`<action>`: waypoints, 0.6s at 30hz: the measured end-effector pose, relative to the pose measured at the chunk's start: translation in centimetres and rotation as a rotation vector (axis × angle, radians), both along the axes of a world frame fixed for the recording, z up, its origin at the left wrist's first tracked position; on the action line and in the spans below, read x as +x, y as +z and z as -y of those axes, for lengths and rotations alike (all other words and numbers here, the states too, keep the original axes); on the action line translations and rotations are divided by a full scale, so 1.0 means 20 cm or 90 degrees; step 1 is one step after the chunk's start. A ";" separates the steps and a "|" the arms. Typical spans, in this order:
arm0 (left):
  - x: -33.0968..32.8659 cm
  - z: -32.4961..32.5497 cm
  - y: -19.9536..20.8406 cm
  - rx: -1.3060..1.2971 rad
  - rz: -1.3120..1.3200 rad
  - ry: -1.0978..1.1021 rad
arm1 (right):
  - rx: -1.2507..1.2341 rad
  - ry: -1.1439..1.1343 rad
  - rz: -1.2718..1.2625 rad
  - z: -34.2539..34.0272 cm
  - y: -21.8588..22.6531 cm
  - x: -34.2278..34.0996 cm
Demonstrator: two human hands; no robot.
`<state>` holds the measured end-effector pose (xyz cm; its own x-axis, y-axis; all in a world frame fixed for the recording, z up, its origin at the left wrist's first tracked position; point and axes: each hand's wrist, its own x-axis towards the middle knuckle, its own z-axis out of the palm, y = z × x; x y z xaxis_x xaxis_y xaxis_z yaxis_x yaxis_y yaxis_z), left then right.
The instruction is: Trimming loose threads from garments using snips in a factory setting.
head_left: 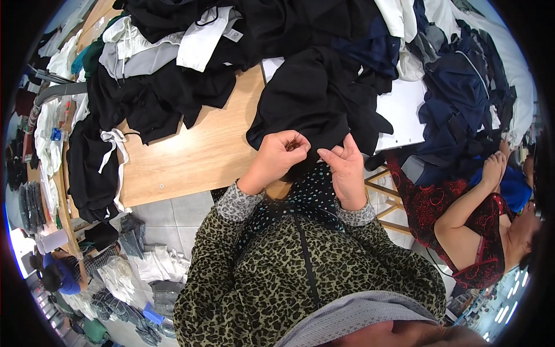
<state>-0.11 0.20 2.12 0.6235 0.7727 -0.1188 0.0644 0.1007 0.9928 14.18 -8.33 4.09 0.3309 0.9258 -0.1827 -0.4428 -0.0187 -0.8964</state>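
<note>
A black garment (324, 98) hangs over the near edge of a wooden table (196, 156). My left hand (280, 155) pinches the garment's lower edge with curled fingers. My right hand (345, 165) is close beside it, fingers closed on the same edge; a thin pale thing shows between its fingertips, too small to tell what it is. Both hands are just in front of my chest, above my leopard-print sleeves.
Heaps of black, white, grey and navy clothes (173, 52) cover the table's far side and left edge. A white board (404, 110) lies at the right. A person in a red patterned top (462, 220) sits at my right. More clothes lie on the tiled floor (144, 272).
</note>
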 end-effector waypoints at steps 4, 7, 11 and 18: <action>-0.01 0.00 0.01 -0.215 0.101 0.005 | -0.012 0.005 -0.034 0.00 -0.03 0.01; -0.03 0.00 0.00 -0.276 0.110 0.049 | -0.031 0.012 -0.110 -0.01 -0.03 0.02; -0.06 0.05 -0.03 0.093 -0.010 0.029 | -0.079 0.007 -0.250 -0.01 -0.06 0.05; -0.06 0.08 0.05 0.141 -0.076 -0.039 | -0.091 0.017 -0.299 -0.02 -0.05 0.05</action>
<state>-1.28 -1.40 3.18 0.6620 0.7491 -0.0263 0.1817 -0.1264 0.9752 15.09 -7.95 3.14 0.1583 0.8876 -0.4325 -0.7963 -0.1442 -0.5875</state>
